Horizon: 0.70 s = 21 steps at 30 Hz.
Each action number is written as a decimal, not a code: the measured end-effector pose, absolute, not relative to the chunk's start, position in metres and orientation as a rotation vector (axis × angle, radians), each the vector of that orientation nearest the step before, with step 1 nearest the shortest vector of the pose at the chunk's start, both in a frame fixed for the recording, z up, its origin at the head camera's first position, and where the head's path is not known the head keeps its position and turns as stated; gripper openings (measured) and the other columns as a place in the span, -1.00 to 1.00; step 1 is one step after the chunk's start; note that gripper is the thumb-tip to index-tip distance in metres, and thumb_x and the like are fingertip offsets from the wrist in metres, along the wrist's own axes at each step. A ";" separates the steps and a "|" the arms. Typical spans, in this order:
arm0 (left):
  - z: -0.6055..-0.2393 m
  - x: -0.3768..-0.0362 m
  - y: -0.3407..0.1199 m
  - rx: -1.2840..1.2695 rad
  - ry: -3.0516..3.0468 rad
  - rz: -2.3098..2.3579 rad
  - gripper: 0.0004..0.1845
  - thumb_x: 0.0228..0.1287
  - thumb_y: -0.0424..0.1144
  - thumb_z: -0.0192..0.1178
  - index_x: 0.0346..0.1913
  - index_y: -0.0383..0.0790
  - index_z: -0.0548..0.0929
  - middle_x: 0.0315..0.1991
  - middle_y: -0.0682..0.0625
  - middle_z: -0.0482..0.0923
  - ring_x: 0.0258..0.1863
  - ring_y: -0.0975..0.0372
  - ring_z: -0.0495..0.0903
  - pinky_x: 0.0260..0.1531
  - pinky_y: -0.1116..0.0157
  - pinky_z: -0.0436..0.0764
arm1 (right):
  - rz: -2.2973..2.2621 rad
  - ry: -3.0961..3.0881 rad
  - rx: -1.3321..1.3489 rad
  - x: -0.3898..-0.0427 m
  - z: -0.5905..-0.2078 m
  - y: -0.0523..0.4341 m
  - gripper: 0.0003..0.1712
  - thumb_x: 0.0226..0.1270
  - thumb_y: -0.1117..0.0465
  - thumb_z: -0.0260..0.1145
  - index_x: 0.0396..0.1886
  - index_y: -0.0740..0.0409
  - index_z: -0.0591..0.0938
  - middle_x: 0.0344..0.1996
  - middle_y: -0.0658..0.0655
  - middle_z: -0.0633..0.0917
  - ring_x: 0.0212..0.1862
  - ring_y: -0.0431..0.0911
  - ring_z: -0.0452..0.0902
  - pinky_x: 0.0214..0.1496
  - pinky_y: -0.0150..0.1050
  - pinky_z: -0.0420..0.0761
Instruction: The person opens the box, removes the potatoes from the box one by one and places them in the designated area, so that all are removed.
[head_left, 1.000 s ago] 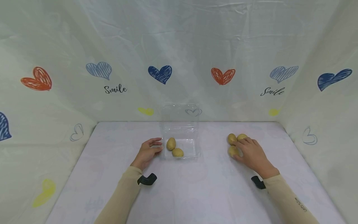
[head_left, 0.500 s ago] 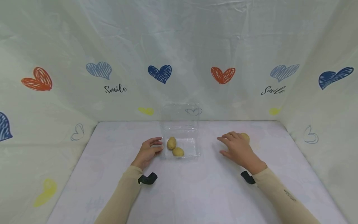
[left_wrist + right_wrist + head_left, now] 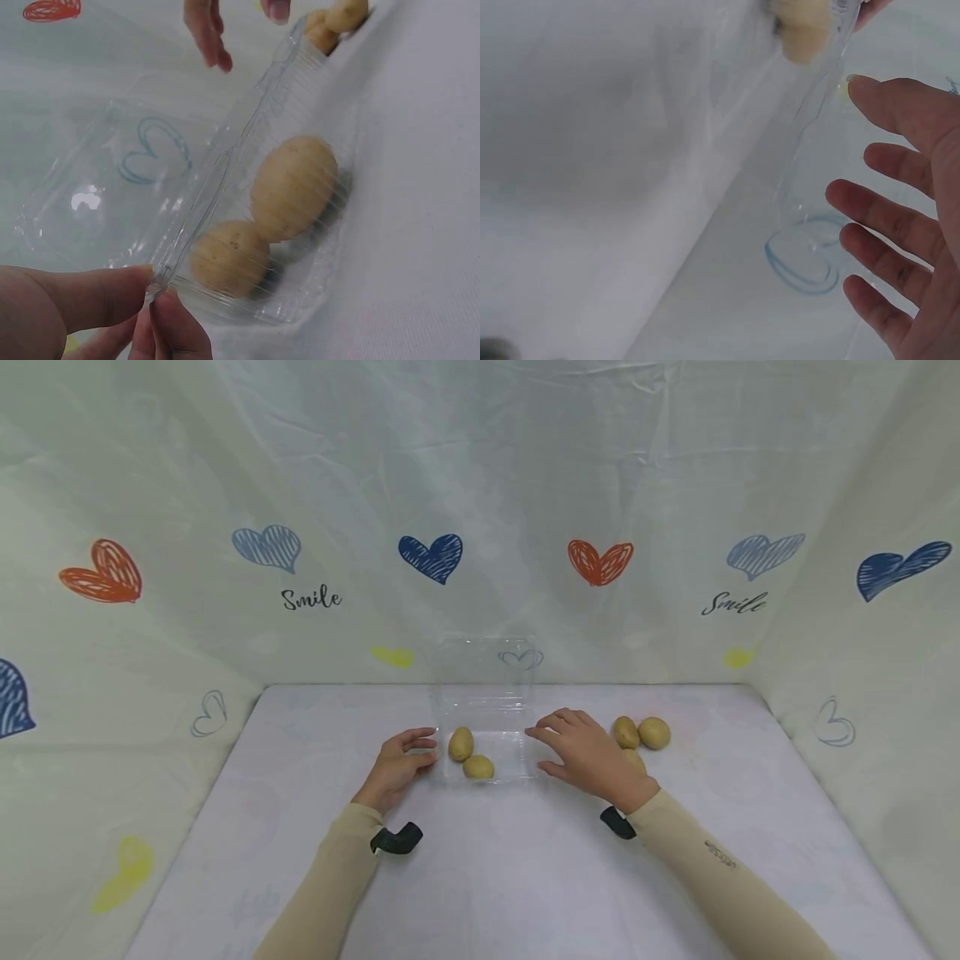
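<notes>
Two potatoes in clear box, left hand grip pinching its rim, right hand spread beside.

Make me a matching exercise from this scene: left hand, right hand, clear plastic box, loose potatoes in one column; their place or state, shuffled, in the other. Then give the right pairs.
1. left hand
2. right hand
3. clear plastic box
4. loose potatoes

A. holds two potatoes, lid up
B. on the table, right of the box
C. pinches the box's left rim
D. open, fingers spread, by the box's right side

Pairs: 1-C, 2-D, 3-A, 4-B
</notes>
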<state>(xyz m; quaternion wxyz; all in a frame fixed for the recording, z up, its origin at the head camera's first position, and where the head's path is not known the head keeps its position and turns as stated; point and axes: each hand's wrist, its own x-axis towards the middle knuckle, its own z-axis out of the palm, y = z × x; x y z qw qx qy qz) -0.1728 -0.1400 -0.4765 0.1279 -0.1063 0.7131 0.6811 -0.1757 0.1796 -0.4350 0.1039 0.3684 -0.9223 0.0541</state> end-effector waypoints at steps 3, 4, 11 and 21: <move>-0.477 -0.173 -0.141 -0.309 2.065 1.989 -0.47 0.39 -0.61 0.25 0.40 -0.44 0.51 0.20 -0.34 0.55 -0.18 0.29 0.60 -0.18 0.43 0.64 | 0.141 -2.718 1.138 -0.179 -0.433 0.166 -0.43 0.26 0.06 0.63 0.24 0.08 0.71 0.08 0.08 0.74 0.22 0.07 0.59 0.38 0.03 0.55; -0.477 -0.174 -0.141 -0.310 2.064 1.990 -0.47 0.39 -0.62 0.25 0.40 -0.44 0.51 0.20 -0.34 0.55 -0.19 0.30 0.60 -0.19 0.44 0.64 | 0.133 -2.714 1.157 -0.181 -0.433 0.162 -0.43 0.26 0.07 0.63 0.24 0.08 0.71 0.09 0.08 0.74 0.23 0.07 0.59 0.37 0.03 0.55; -0.477 -0.174 -0.141 -0.310 2.066 1.999 -0.47 0.38 -0.63 0.26 0.39 -0.44 0.52 0.16 -0.31 0.58 -0.19 0.30 0.60 -0.19 0.43 0.65 | 0.044 -2.687 1.296 -0.187 -0.433 0.138 -0.40 0.27 0.06 0.63 0.27 0.06 0.69 0.12 0.10 0.73 0.25 0.08 0.59 0.38 0.01 0.55; -0.478 -0.173 -0.141 -0.292 2.065 2.005 -0.48 0.39 -0.62 0.24 0.39 -0.46 0.52 0.16 -0.33 0.57 -0.19 0.29 0.60 -0.19 0.43 0.65 | -0.034 -2.673 1.428 -0.196 -0.440 0.117 -0.39 0.23 0.11 0.66 0.27 0.00 0.69 0.12 0.05 0.73 0.24 0.01 0.58 0.38 -0.05 0.56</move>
